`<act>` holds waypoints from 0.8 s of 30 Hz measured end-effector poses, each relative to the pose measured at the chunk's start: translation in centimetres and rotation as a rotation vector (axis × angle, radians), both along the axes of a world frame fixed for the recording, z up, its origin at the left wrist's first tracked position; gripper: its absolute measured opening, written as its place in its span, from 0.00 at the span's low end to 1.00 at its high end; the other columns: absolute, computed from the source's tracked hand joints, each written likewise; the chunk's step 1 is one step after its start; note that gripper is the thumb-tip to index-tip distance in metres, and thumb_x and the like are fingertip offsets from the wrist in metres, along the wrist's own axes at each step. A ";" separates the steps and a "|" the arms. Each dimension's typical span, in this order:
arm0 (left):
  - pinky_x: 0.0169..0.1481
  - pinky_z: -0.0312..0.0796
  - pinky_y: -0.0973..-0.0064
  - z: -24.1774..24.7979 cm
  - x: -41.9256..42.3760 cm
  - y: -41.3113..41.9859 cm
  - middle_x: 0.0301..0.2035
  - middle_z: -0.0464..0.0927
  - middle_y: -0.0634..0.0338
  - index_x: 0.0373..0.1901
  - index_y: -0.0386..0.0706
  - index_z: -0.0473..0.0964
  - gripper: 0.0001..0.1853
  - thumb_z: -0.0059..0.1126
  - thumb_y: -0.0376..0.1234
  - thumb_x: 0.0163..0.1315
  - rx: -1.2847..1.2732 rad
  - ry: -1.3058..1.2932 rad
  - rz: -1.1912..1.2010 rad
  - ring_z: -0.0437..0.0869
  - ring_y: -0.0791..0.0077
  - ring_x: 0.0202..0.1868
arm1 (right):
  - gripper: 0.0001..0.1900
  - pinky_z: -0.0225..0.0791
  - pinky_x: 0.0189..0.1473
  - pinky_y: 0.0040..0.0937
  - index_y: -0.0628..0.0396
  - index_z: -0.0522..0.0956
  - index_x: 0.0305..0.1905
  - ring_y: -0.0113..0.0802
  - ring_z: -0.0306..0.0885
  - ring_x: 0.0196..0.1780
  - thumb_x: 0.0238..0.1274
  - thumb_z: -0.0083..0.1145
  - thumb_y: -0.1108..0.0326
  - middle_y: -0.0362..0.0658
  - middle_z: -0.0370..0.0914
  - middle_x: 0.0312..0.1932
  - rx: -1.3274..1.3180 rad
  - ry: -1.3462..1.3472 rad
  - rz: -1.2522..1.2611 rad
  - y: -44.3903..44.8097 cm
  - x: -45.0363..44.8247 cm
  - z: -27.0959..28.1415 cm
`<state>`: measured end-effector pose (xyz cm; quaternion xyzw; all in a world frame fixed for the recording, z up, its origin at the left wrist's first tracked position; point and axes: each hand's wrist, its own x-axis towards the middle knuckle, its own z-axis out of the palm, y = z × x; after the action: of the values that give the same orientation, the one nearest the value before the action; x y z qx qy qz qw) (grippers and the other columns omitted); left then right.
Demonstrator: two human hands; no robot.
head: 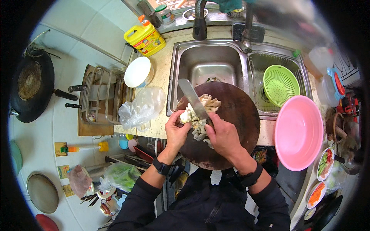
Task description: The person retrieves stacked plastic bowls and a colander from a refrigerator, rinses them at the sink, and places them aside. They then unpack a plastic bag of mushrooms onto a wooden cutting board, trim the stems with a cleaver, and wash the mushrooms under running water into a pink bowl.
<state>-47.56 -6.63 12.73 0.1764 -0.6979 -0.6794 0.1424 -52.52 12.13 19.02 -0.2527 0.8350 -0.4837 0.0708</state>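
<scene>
Oyster mushrooms (210,103) lie on a round, dark wooden chopping board (238,121), some in a cluster and some in loose pieces (199,134). The board overlaps the front edge of the sink. My left hand (177,130) pinches a pale mushroom clump (188,115) between thumb and fingers at the board's left side. In my right hand (224,134) is a kitchen knife, its broad blade (193,98) pointing up and left across the mushrooms. The fingers of that hand hide most of the handle. The blade's edge meets the clump near my left fingertips.
Behind the board is a steel double sink (209,55); a green colander (281,85) sits in its right basin. To the right stand a pink basin (299,132) and plates of cut vegetables (316,194). Leftward are a plastic bag (144,106), a white bowl (139,72) and a knife rack (99,95).
</scene>
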 end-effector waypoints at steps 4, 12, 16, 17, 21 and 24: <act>0.53 0.73 0.78 0.1 0.0 0.2 0.44 0.78 0.60 0.52 0.33 0.73 0.22 0.61 0.17 0.53 -0.001 0.005 0.006 0.81 0.76 0.46 | 0.19 0.72 0.34 0.49 0.58 0.71 0.56 0.58 0.79 0.34 0.61 0.56 0.68 0.58 0.79 0.32 -0.099 -0.066 -0.093 0.5 -0.1 0.4; 0.47 0.75 0.78 1.1 -1.4 0.9 0.39 0.80 0.59 0.47 0.35 0.72 0.22 0.69 0.23 0.49 -0.441 -0.112 0.019 0.81 0.77 0.40 | 0.18 0.71 0.32 0.47 0.60 0.71 0.56 0.58 0.79 0.32 0.62 0.56 0.69 0.59 0.77 0.27 -0.163 -0.080 -0.156 1.3 0.0 0.5; 0.43 0.74 0.77 1.7 -2.1 1.4 0.35 0.79 0.58 0.41 0.36 0.71 0.20 0.69 0.25 0.48 -0.504 -0.179 0.059 0.80 0.76 0.37 | 0.18 0.71 0.32 0.46 0.61 0.71 0.56 0.57 0.80 0.31 0.62 0.55 0.69 0.59 0.77 0.26 -0.172 -0.066 -0.178 1.6 0.1 0.3; 0.42 0.74 0.76 1.8 -2.2 1.4 0.34 0.79 0.58 0.41 0.36 0.70 0.19 0.69 0.25 0.48 -0.541 -0.185 0.067 0.79 0.76 0.36 | 0.18 0.71 0.32 0.46 0.62 0.70 0.56 0.57 0.80 0.31 0.62 0.55 0.69 0.59 0.77 0.26 -0.180 -0.052 -0.183 1.7 0.1 0.2; 0.40 0.74 0.76 1.8 -2.5 1.4 0.31 0.78 0.57 0.40 0.35 0.70 0.18 0.66 0.25 0.48 -0.615 -0.174 0.103 0.79 0.75 0.34 | 0.18 0.73 0.33 0.36 0.66 0.71 0.56 0.45 0.82 0.30 0.63 0.55 0.70 0.55 0.79 0.27 -0.160 -0.118 -0.205 2.2 0.1 0.0; 0.39 0.73 0.76 1.4 -2.4 1.3 0.30 0.78 0.58 0.40 0.35 0.70 0.16 0.64 0.24 0.49 -0.597 -0.143 0.103 0.78 0.76 0.33 | 0.18 0.73 0.33 0.36 0.65 0.71 0.56 0.44 0.83 0.30 0.63 0.55 0.70 0.54 0.79 0.27 -0.172 -0.109 -0.196 2.4 0.2 0.0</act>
<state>-50.00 -5.30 14.09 0.2092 -0.8650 -0.4222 0.1724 -52.34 14.55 19.00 -0.1486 0.8062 -0.5708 0.0466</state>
